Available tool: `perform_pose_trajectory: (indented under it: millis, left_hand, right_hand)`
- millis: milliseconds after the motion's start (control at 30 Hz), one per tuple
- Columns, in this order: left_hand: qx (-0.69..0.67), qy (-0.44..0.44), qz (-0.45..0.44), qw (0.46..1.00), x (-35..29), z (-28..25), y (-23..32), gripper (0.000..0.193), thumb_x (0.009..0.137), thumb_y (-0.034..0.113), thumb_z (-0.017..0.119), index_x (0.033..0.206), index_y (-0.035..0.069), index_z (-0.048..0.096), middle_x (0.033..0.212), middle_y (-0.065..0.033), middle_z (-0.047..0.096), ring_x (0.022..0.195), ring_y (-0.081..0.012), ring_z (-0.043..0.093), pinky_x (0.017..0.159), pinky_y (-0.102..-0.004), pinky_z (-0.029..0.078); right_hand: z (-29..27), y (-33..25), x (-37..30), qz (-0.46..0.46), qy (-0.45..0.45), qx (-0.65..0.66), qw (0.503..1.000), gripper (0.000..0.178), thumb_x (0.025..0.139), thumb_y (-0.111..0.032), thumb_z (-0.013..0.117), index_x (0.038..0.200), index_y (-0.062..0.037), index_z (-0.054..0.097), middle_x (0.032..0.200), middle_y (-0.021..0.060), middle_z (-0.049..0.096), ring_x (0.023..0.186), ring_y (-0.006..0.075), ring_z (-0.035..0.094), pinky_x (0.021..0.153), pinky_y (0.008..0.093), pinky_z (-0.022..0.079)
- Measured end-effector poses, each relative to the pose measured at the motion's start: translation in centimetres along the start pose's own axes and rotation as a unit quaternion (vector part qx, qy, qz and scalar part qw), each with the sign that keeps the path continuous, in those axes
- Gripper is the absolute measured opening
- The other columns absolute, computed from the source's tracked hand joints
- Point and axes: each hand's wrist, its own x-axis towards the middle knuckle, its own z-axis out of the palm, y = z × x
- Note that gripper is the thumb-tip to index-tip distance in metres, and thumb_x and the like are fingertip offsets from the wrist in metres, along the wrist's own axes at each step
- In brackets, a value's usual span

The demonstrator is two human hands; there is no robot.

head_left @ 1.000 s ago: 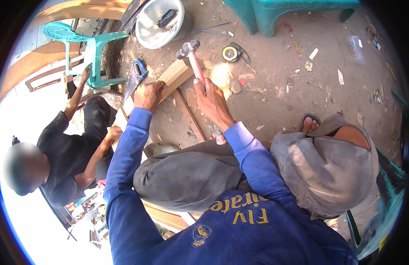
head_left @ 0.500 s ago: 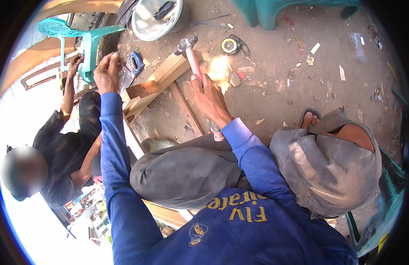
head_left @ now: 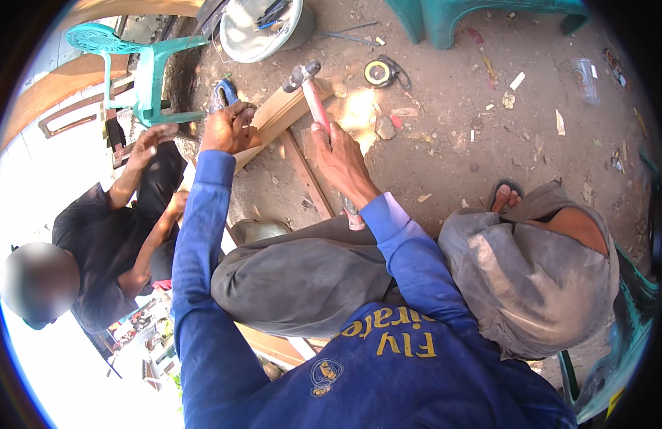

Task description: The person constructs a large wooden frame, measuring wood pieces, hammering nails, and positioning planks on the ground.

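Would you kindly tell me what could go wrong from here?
If swung, the hammer in the right hand might strike the left hand, which is close by at the wooden beam.
The left hand might also brush the saw, whose blue handle shows just beyond it.
A co-worker's hand, near the left sleeve, could get bumped.

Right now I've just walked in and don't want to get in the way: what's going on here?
A person in blue grips a hammer in the right hand, its head raised. The left hand, fingers bent, is at a length of wood; whether it holds anything is unclear. A co-worker in black is at the left. A tape measure and a bucket lie beyond the wood.
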Motion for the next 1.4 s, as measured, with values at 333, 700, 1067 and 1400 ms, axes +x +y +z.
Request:
perform_pose_trajectory:
  millis: [333,700,1067,1400]
  left_hand:
    - [-0.069,-0.003,-0.024,0.997,-0.3,0.2,-0.4,0.020,0.095,0.016,0.071,0.109,0.002,0.075,0.081,-0.0028,0.068,0.075,-0.0087,0.059,0.071,-0.0262,0.052]
    - [0.033,-0.005,0.065,0.997,-0.6,-0.1,-0.7,0.020,0.094,0.015,0.071,0.108,0.001,0.075,0.074,-0.0004,0.065,0.069,-0.0067,0.056,0.068,-0.0244,0.050]
    - [0.043,-0.026,0.035,0.998,-1.2,-0.7,0.8,0.021,0.094,0.015,0.070,0.108,0.000,0.074,0.074,-0.0031,0.067,0.071,-0.0072,0.062,0.068,-0.0260,0.054]
    - [0.054,-0.059,0.018,0.997,-0.9,0.2,-0.4,0.020,0.096,0.019,0.069,0.105,0.002,0.074,0.074,-0.0045,0.068,0.069,-0.0082,0.063,0.066,-0.0277,0.054]
  right_hand:
    - [0.6,0.4,-0.1,0.010,-0.013,0.005,1.000,0.066,0.105,-0.050,0.042,0.122,0.0125,0.057,0.105,0.0379,0.064,0.101,0.0521,0.063,0.088,0.0538,0.050]
    - [1.9,1.2,-0.1,-0.070,0.022,-0.024,0.997,0.052,0.104,-0.041,0.046,0.111,0.0095,0.056,0.090,0.0340,0.064,0.084,0.0505,0.065,0.076,0.0544,0.053]
    - [2.3,-1.7,-2.3,-0.090,0.057,0.031,0.994,0.044,0.106,-0.039,0.046,0.099,0.0042,0.055,0.067,0.0265,0.062,0.068,0.0483,0.065,0.063,0.0554,0.051]
    - [2.3,-2.5,-2.7,-0.110,0.137,0.142,0.974,0.042,0.106,-0.039,0.046,0.100,0.0021,0.054,0.073,0.0299,0.062,0.071,0.0492,0.064,0.062,0.0557,0.049]
